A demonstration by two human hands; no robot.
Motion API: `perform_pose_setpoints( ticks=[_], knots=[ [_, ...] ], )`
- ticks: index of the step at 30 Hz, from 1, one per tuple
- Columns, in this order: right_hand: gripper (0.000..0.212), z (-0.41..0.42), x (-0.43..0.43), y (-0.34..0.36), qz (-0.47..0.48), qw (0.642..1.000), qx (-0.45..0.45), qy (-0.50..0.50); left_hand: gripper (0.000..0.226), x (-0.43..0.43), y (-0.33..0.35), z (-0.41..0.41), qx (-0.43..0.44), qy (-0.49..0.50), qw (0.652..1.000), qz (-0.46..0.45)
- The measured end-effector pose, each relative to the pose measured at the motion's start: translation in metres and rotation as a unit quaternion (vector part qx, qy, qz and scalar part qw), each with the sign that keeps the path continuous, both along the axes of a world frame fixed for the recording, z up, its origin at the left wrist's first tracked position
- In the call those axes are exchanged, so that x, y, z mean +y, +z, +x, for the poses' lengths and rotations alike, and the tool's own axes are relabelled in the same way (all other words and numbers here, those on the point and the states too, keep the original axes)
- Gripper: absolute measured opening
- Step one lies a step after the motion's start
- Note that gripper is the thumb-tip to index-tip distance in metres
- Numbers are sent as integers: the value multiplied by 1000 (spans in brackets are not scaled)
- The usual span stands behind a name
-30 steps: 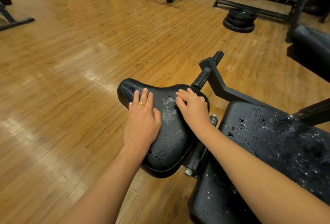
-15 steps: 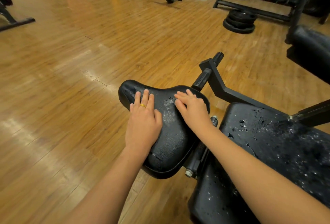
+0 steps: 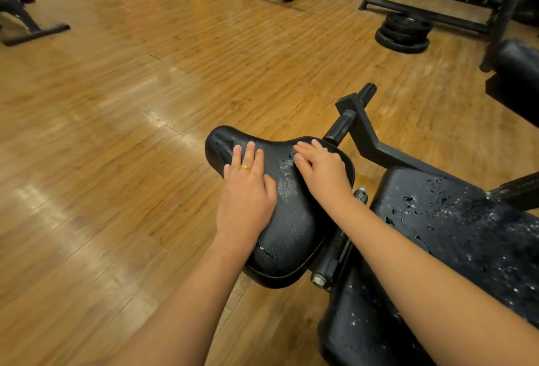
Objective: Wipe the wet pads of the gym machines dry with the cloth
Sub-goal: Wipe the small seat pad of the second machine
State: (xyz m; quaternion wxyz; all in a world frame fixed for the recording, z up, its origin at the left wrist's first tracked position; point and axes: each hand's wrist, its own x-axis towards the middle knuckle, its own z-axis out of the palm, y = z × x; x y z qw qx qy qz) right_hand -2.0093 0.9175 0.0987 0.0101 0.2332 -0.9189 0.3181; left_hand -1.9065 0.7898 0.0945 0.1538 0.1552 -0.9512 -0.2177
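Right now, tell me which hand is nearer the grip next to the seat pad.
Right. The right hand lies flat on the seat pad, fingertips just short of the grip; the left hand rests farther off, on the pad's left side.

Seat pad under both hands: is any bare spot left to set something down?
Free: the near end of the seat pad, between the left hand and the bolt; also its nose past that hand's fingertips. Crowded: the middle, only a scuffed strip separates it from the right hand. The droplet-covered bench pad beside is mostly bare.
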Motion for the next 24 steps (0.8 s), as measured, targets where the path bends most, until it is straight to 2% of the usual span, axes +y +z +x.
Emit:
perform_pose_setpoints(
  ticks=[7,9,14,17,20,24],
  knots=[
    [30,60,39,-13,-33,996,56,57,54,0,-2,0,8,2,1000,13],
    [29,52,42,-13,-30,996,52,69,54,0,-2,-1,11,2,1000,17],
    [31,1,0,1,9,1000,18,-8,55,0,-1,1,4,3,1000,14],
    [32,-1,-3,1,13,1000,9,5,55,0,0,0,2,1,1000,14],
    [30,29,25,-5,-31,998,26,54,55,0,-1,1,6,2,1000,15],
    [30,75,53,-17,-54,996,49,61,55,-1,-2,-1,9,2,1000,10]
  ],
)
